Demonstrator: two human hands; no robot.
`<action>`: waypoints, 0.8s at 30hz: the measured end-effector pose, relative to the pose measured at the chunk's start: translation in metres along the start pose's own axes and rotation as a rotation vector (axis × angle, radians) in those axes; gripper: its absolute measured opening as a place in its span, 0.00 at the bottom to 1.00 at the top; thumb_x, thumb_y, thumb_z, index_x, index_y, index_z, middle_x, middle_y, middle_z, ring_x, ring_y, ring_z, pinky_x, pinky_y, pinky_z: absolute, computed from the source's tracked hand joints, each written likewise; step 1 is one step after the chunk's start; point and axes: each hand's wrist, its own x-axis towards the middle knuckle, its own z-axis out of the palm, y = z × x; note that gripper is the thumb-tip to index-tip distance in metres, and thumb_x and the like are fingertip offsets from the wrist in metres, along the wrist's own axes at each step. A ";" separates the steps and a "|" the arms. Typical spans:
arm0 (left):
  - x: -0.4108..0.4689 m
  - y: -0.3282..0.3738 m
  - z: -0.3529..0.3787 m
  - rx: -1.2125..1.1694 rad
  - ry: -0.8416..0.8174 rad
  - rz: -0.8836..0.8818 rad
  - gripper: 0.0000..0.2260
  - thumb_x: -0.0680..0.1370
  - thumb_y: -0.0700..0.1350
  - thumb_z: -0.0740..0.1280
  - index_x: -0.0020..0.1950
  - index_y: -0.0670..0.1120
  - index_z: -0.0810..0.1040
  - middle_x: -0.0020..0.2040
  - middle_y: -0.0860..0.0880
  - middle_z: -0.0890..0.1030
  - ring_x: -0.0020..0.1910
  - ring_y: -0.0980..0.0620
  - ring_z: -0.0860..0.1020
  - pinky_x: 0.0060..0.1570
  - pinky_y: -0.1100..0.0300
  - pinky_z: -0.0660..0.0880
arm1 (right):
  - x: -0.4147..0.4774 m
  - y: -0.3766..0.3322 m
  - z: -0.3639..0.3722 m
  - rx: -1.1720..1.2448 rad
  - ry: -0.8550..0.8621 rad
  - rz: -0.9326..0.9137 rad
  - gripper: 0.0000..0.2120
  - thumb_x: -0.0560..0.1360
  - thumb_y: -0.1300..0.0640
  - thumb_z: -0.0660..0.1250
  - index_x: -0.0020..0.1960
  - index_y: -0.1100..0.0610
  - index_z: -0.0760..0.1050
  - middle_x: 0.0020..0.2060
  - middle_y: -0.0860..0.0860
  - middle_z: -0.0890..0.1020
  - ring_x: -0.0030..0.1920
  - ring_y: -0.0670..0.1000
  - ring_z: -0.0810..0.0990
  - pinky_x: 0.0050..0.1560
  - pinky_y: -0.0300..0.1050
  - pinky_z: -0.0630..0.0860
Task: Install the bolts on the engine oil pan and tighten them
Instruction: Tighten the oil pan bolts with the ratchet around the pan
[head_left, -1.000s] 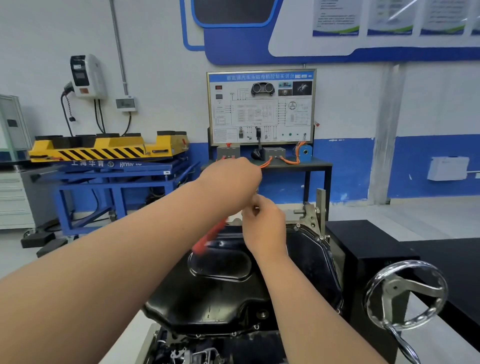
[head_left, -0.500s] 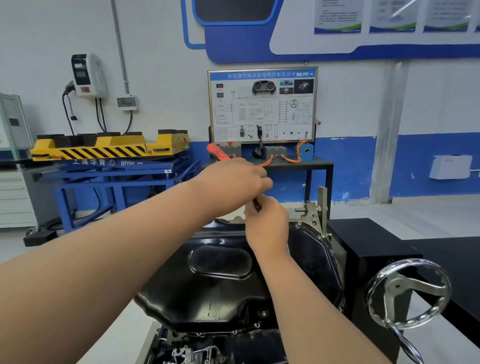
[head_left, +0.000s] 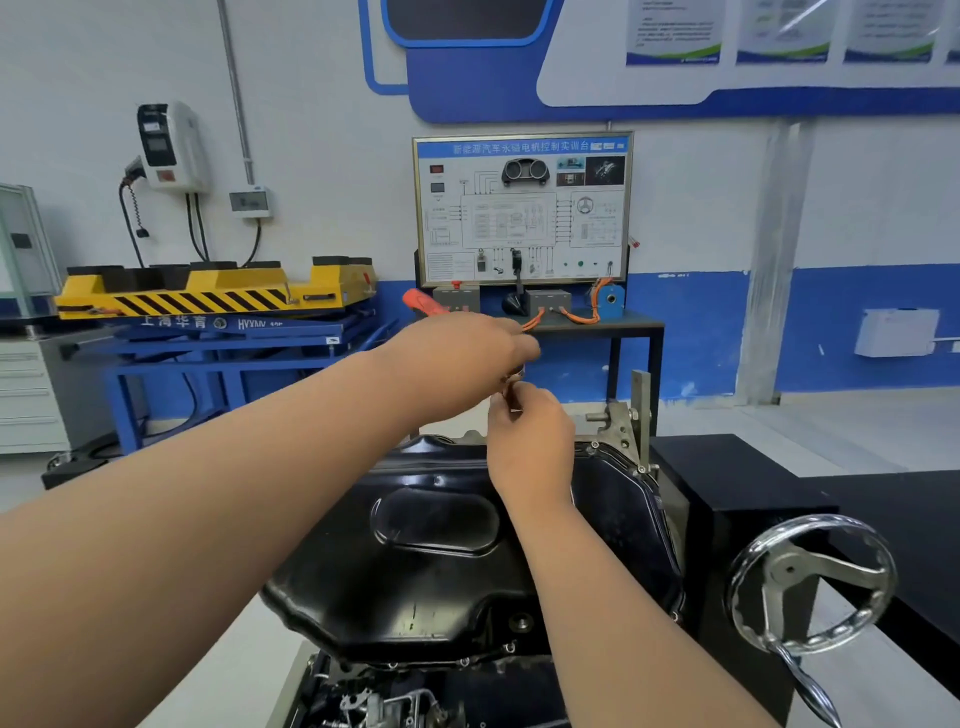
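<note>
Left hand (head_left: 462, 358) grips a red-handled tool (head_left: 421, 302) above the black oil pan (head_left: 415, 571); right hand (head_left: 530, 441) pinches its shaft just below.

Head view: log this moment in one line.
left grip: holds orange-red tool handle | right grip: pinches slim metal piece beneath it | glossy black metal oil pan: below both

Left grip (head_left: 457, 364) round red-handled tool (head_left: 422, 303), right grip (head_left: 530, 441) pinching its shaft (head_left: 512, 387), over oil pan (head_left: 415, 582)
</note>
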 end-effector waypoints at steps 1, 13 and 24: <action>-0.002 -0.002 0.001 -0.043 0.005 -0.065 0.11 0.79 0.46 0.62 0.61 0.49 0.72 0.55 0.50 0.75 0.52 0.48 0.76 0.42 0.55 0.72 | 0.001 0.000 0.000 -0.014 0.009 -0.003 0.10 0.78 0.57 0.63 0.37 0.52 0.69 0.36 0.49 0.74 0.32 0.45 0.69 0.30 0.34 0.60; -0.011 0.020 0.027 -0.888 0.201 -0.541 0.22 0.79 0.63 0.54 0.43 0.47 0.77 0.38 0.50 0.79 0.36 0.51 0.76 0.34 0.57 0.70 | 0.008 0.008 0.000 -0.113 -0.013 0.030 0.12 0.78 0.58 0.62 0.36 0.52 0.68 0.35 0.51 0.75 0.36 0.49 0.73 0.29 0.37 0.62; -0.002 0.038 0.090 -1.194 0.281 -0.536 0.12 0.75 0.40 0.65 0.56 0.53 0.76 0.48 0.57 0.80 0.50 0.58 0.78 0.47 0.70 0.72 | 0.029 0.008 -0.011 -0.062 -0.268 0.100 0.23 0.75 0.47 0.66 0.23 0.48 0.67 0.21 0.45 0.70 0.28 0.46 0.70 0.24 0.33 0.63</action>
